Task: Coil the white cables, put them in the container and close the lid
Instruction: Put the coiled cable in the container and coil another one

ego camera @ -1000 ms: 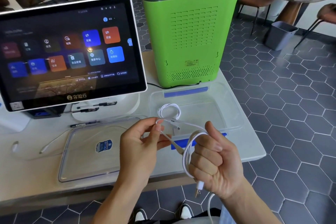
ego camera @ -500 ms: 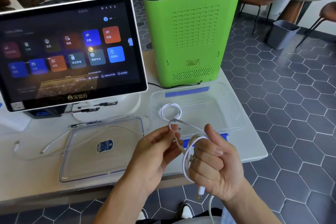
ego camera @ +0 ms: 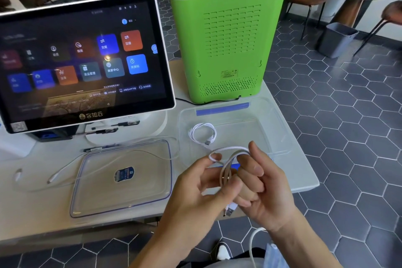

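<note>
Both hands are mid-coil just in front of the clear container (ego camera: pixel 274 128): left hand (ego camera: pixel 195 189) pinches the white cable (ego camera: pixel 228 154), right hand (ego camera: pixel 261 183) has the loops wrapped round its curled fingers. One coiled cable (ego camera: pixel 202 134) already sits inside the container. Another loose cable (ego camera: pixel 63 175) lies left of it by the lid (ego camera: pixel 91 206), so I'd say roughly a third done, lid not on yet.

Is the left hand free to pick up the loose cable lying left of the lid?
Probably not yet: the left hand is pinching the cable being coiled with the right hand. Nothing covers the loose cable itself.
</note>
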